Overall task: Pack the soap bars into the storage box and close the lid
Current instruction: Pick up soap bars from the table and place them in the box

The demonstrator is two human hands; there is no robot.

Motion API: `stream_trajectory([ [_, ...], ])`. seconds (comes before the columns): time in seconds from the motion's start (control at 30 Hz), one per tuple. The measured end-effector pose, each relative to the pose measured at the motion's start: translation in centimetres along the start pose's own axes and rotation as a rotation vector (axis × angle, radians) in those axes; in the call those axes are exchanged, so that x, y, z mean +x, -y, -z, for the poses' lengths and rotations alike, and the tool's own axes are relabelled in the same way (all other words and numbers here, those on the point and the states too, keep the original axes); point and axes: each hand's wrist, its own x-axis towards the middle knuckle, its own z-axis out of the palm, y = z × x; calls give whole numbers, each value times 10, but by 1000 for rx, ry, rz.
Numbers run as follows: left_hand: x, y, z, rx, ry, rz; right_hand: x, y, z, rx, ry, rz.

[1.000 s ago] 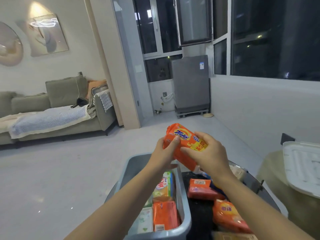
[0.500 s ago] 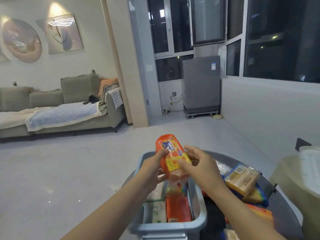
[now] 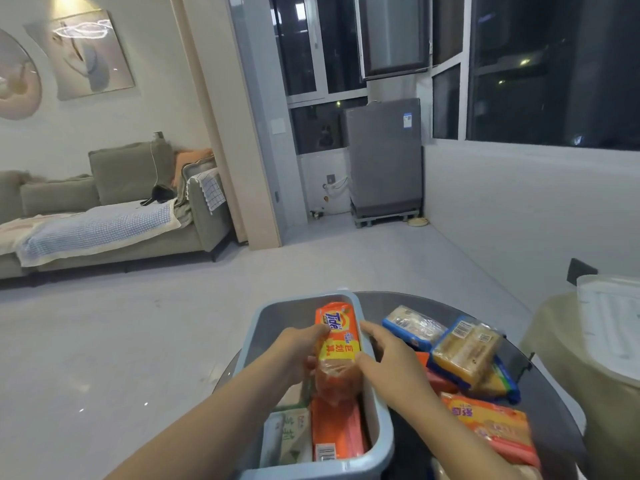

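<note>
An orange Tide soap pack (image 3: 338, 344) lies lengthwise inside the grey-blue storage box (image 3: 382, 427), along its right wall. My left hand (image 3: 298, 353) grips the pack's left side and my right hand (image 3: 388, 362) holds its right side over the box rim. Below it in the box lie another orange soap pack (image 3: 334, 433) and a pale green-and-white soap bar (image 3: 289, 434). Several more soap packs wait on the table to the right: a blue-wrapped one (image 3: 414, 327), a yellow one (image 3: 465, 351) and an orange one (image 3: 491, 424). The white lid (image 3: 611, 320) rests at the far right.
The box and loose packs sit on a round dark glass table (image 3: 554, 410). A cream-covered stand (image 3: 554, 341) under the lid is on the right. Open grey floor lies left of the table; a sofa (image 3: 104, 216) and a grey appliance (image 3: 384, 157) stand far back.
Both hands have lowered the Tide pack from above the box down into it, laying it along the right wall. The camera has tilted and shifted, bringing more loose packs into view.
</note>
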Motion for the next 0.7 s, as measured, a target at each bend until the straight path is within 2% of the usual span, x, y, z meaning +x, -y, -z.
stream_trajectory([
  [0.2, 11, -1, -6, -8, -126, -44, 1, -5, 0, 6, 5, 2],
  [0.43, 5, 4, -9, 30, -87, -72, 1, -5, 2, 6, 37, 1],
  [0.7, -31, -2, -15, 150, -135, -360, -6, -9, 18, 189, 77, 14],
])
